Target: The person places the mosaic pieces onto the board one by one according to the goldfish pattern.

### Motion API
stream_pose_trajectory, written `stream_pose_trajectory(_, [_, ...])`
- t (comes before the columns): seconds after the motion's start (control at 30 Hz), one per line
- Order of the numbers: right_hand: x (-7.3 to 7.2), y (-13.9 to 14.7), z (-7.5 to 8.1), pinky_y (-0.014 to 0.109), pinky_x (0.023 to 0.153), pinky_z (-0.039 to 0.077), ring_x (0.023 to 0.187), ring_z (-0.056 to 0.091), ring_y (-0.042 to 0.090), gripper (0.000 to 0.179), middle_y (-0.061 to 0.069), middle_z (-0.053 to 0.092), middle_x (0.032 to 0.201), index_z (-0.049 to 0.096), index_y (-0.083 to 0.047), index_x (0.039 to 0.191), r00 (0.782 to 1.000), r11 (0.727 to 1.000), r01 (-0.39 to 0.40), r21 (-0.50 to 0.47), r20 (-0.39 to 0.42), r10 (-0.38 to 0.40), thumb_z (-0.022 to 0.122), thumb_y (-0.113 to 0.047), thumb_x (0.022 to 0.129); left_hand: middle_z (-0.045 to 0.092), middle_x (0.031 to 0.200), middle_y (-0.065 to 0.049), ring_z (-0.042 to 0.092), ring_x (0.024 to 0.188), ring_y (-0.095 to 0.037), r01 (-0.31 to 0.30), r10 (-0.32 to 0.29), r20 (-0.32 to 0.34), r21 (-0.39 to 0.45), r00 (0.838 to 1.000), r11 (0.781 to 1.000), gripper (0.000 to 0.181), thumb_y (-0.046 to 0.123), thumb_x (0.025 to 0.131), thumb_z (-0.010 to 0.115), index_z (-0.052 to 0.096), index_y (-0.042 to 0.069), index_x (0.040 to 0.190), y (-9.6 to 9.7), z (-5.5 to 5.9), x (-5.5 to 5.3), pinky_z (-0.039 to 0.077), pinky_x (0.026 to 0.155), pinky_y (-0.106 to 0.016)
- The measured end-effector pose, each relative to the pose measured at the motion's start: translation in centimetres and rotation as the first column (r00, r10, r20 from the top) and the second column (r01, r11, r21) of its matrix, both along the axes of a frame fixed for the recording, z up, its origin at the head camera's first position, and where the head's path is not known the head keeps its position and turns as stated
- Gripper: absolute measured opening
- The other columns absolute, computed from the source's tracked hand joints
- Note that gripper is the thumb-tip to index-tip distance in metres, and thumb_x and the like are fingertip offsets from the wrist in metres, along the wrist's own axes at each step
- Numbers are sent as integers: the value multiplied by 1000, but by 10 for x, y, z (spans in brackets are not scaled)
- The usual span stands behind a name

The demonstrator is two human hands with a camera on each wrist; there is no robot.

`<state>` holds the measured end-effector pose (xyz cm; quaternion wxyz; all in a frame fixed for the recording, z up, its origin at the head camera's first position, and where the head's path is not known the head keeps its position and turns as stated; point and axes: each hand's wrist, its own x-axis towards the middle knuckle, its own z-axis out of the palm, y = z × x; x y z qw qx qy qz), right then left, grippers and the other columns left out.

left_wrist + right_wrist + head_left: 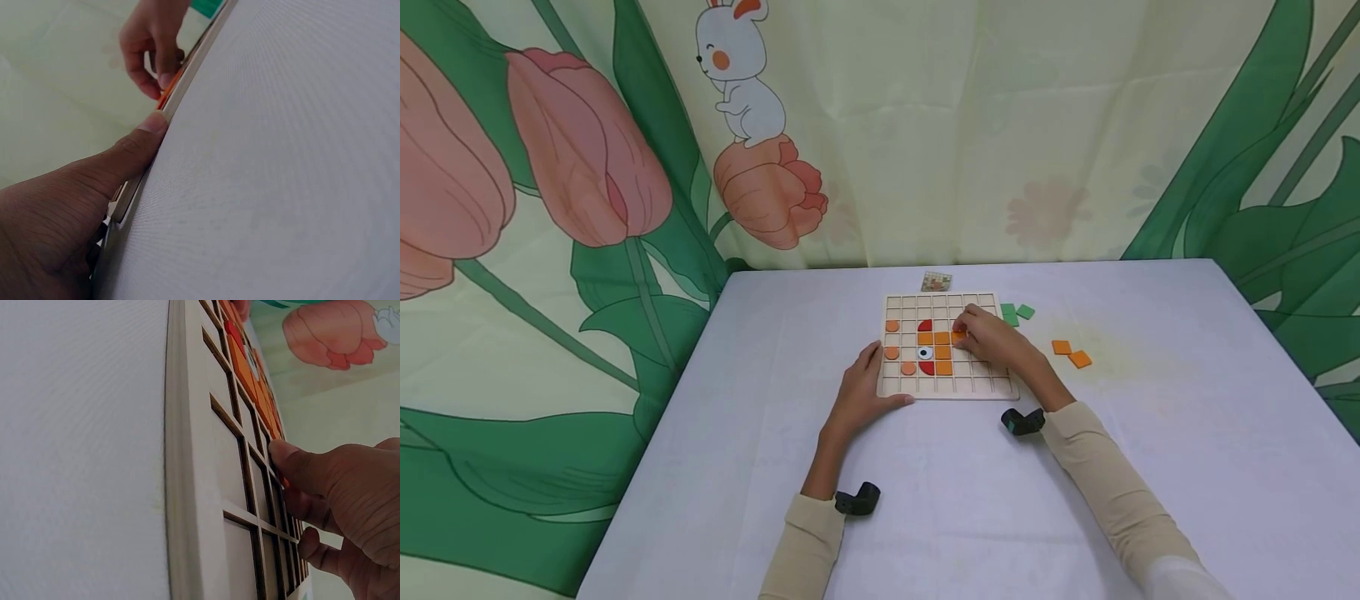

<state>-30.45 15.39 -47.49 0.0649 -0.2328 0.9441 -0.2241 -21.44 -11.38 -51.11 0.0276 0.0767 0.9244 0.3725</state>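
A wooden grid board [977, 385] lies on the table with several orange square tiles [942, 353] set in its cells. Beside them are red rounded pieces [927, 367], an eye piece [925, 353] and light orange discs [892, 353]. My left hand [859, 393] spreads around the board's near left corner, thumb along the front edge and fingers along the left side. Over the middle of the grid, my right hand [988, 336] pinches an orange square tile [958, 337] at the right end of a row of orange tiles. Its fingertips partly cover that tile.
Green pieces [1009, 314] lie against the board's far right side. Farther right are two loose orange square tiles [1071, 353]. A small patterned card [936, 282] sits behind the board, near a printed curtain [925, 150]. Black wrist cameras [859, 500] are on both wrists.
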Motion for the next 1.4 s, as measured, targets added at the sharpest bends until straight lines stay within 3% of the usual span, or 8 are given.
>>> stream_pose_trajectory(0.4, [-1, 2, 3, 46, 98, 57, 104, 61, 30, 29, 18, 63, 125, 69, 3, 123, 999, 998, 4, -58, 46, -1, 74, -15, 101, 31, 174, -13, 39, 156, -34, -3, 3, 6, -5, 1000, 1000, 115, 45, 81, 92, 27, 9, 169, -1, -1, 0, 40, 126, -49])
stream_pose_trajectory(1.0, [8, 7, -1, 41, 95, 58, 103, 60, 27, 39, 18, 61, 131, 67, 2, 132, 999, 998, 26, -54, 28, -24, 76, -20, 100, 31, 173, -14, 38, 156, -35, 0, 0, 7, 2, 1000, 1000, 114, 43, 82, 92, 27, 7, 169, 1, 1, 3, 41, 125, -52])
stream_pose_trajectory(1.27, [17, 22, 10, 43, 94, 58, 101, 60, 29, 41, 20, 61, 134, 68, 2, 132, 999, 995, 45, -84, 15, -44, 76, -21, 100, 30, 174, -14, 37, 157, -36, 1, -1, 10, -6, 1000, 1000, 115, 43, 82, 92, 26, 8, 169, 1, 3, 1, 40, 125, -52])
stream_pose_trajectory(1.4, [24, 36, 16, 40, 85, 56, 94, 59, 27, 35, 21, 63, 128, 70, 3, 128, 999, 994, 42, -103, -13, -44, 74, -19, 101, 31, 173, -14, 39, 155, -36, -1, 1, 6, -5, 1000, 1000, 114, 44, 82, 92, 27, 8, 169, 1, 2, 2, 42, 124, -52])
